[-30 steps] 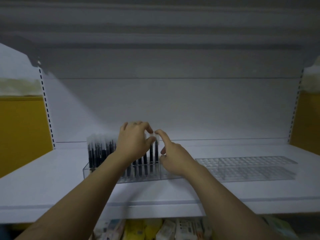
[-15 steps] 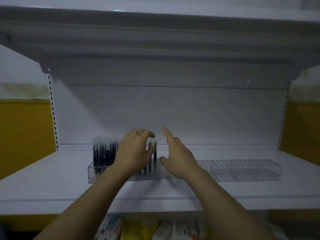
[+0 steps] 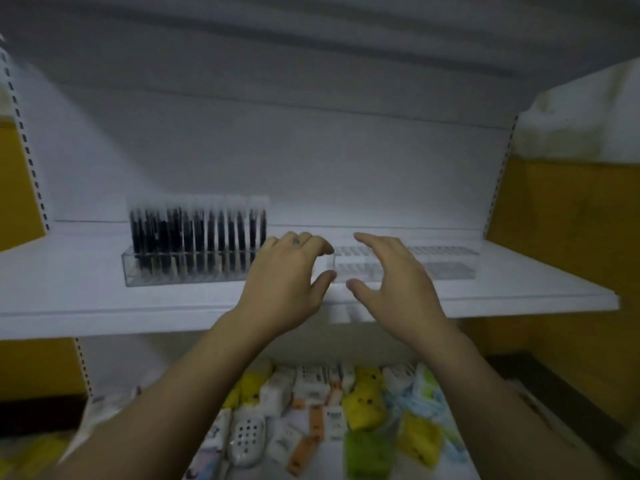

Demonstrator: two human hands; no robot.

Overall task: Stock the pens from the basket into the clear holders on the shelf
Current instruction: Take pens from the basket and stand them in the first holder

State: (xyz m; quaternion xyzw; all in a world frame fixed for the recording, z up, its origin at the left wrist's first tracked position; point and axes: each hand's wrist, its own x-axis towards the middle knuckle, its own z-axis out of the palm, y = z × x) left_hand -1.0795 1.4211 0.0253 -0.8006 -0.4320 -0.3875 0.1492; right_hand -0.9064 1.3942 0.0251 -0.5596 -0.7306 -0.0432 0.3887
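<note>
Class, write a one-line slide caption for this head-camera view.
Both empty hands, left and right, hover before pen-filled holder and empty holder.

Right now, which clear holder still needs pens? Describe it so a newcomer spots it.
On the white shelf, two clear holders sit end to end. It is the right-hand holder, beyond the right hand. Unlike the left holder, packed with dark pens, its slots look empty.

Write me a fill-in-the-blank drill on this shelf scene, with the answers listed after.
1. The pens stand in the clear holder on the ____ side.
2. The right clear holder is ____.
3. The left hand and right hand hold ____.
4. The shelf is coloured ____.

Answers: left; empty; nothing; white
</note>
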